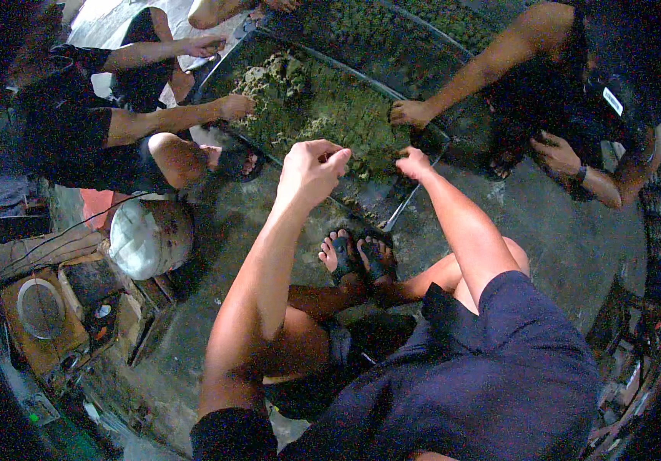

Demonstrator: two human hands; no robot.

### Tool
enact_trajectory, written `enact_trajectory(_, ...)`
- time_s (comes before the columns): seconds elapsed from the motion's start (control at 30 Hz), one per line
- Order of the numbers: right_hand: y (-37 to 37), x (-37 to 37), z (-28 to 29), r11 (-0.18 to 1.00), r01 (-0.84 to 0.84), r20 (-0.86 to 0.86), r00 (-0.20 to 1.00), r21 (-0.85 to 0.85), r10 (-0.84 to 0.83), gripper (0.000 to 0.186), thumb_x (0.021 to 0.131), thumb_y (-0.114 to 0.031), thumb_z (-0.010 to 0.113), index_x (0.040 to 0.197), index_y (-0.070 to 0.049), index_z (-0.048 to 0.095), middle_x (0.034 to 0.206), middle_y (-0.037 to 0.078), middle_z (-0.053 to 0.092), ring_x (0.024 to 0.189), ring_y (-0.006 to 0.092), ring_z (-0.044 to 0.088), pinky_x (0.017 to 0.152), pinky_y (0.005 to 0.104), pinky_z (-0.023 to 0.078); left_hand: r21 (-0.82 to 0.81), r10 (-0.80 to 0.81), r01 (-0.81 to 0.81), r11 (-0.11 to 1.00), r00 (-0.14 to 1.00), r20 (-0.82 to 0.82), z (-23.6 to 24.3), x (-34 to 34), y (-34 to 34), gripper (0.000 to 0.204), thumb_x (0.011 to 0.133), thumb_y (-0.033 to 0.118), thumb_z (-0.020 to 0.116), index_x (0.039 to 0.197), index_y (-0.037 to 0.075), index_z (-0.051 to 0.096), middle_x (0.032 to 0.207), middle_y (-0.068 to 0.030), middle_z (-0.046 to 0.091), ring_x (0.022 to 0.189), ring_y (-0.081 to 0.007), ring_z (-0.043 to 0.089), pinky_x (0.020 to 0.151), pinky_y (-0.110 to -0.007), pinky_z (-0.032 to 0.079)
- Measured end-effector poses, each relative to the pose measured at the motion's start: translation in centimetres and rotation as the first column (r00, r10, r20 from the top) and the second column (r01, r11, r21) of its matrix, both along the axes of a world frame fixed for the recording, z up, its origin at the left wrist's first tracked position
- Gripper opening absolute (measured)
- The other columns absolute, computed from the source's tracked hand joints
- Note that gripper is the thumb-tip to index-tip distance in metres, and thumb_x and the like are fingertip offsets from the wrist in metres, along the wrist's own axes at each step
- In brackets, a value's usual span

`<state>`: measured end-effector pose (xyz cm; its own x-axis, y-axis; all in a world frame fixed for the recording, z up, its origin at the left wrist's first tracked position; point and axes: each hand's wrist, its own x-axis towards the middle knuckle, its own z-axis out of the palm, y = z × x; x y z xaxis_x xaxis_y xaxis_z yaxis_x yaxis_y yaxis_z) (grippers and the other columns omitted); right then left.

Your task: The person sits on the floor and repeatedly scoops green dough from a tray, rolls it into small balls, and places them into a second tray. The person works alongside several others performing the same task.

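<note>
A large shallow tray (401, 209) lies on the floor in front of my feet, filled with dark, greenish soil-like material (361, 115). A paler, lumpy heap (277, 81) of it rises at the tray's far left. My left hand (317, 167) hovers over the near left side, thumb and fingertips pinched together; whatever may be between them is too small to make out. At the near right corner, my right hand (415, 164) has its fingers curled down at the material, hiding their tips.
Co-workers sit around the tray; one person's hand (238, 107) touches its left side, another's hand (412, 114) reaches in from the right. A second tray of small green plants (438, 21) adjoins it. At left stand a pale round container (146, 240) and wooden boxes (104, 296).
</note>
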<state>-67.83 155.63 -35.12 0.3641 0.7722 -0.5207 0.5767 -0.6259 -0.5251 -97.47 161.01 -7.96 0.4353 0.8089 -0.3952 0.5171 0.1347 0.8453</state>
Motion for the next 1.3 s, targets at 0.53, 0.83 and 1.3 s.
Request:
enact_trajectory(0.53, -4.2, -7.7, 30.8, 0.63, -0.347, -0.053, 0.848, 0.695, 0.527, 0.067, 0.075, 0.003, 0.061, 0.139, -0.001, 0.043, 0.125, 0.016, 0.06, 0.112, 0.0261, 0.06, 0.1, 0.0348, 0.045, -0.677, 0.478, 0.054, 0.734, 0.667, 0.571, 2.1, 4.3, -5.2, 0.034, 0.092, 0.024, 0.064, 0.119, 0.003, 0.057, 0.108, -0.0115, 0.058, 0.096, -0.0238, 0.058, 0.079, -0.04, 0.054)
enact_trajectory(0.83, -8.1, -12.3, 33.7, 0.379, -0.347, 0.219, 0.914, 0.858, 0.341, 0.047, 0.072, -0.001, 0.069, 0.119, -0.003, 0.063, 0.113, 0.016, 0.066, 0.108, 0.0306, 0.062, 0.096, 0.0367, 0.047, -0.542, 0.436, 0.0, 0.84, 0.594, 0.676, 3.5, 3.2, -7.3, 0.02, 0.09, 0.013, 0.064, 0.108, 0.004, 0.063, 0.102, -0.0051, 0.065, 0.09, -0.0181, 0.058, 0.075, -0.036, 0.047)
enact_trajectory(1.3, -6.9, -13.5, 30.9, 0.413, -0.139, 0.054, 0.976, 0.9, 0.212, 0.031, 0.079, 0.001, 0.065, 0.11, 0.001, 0.067, 0.101, 0.013, 0.07, 0.093, 0.0239, 0.068, 0.083, 0.0316, 0.053, -0.648, 0.539, -0.022, 0.762, 0.576, 0.614, 2.6, 2.3, -6.6, 0.022, 0.094, 0.016, 0.058, 0.113, 0.006, 0.059, 0.106, -0.0073, 0.061, 0.096, -0.0198, 0.06, 0.078, -0.036, 0.05)
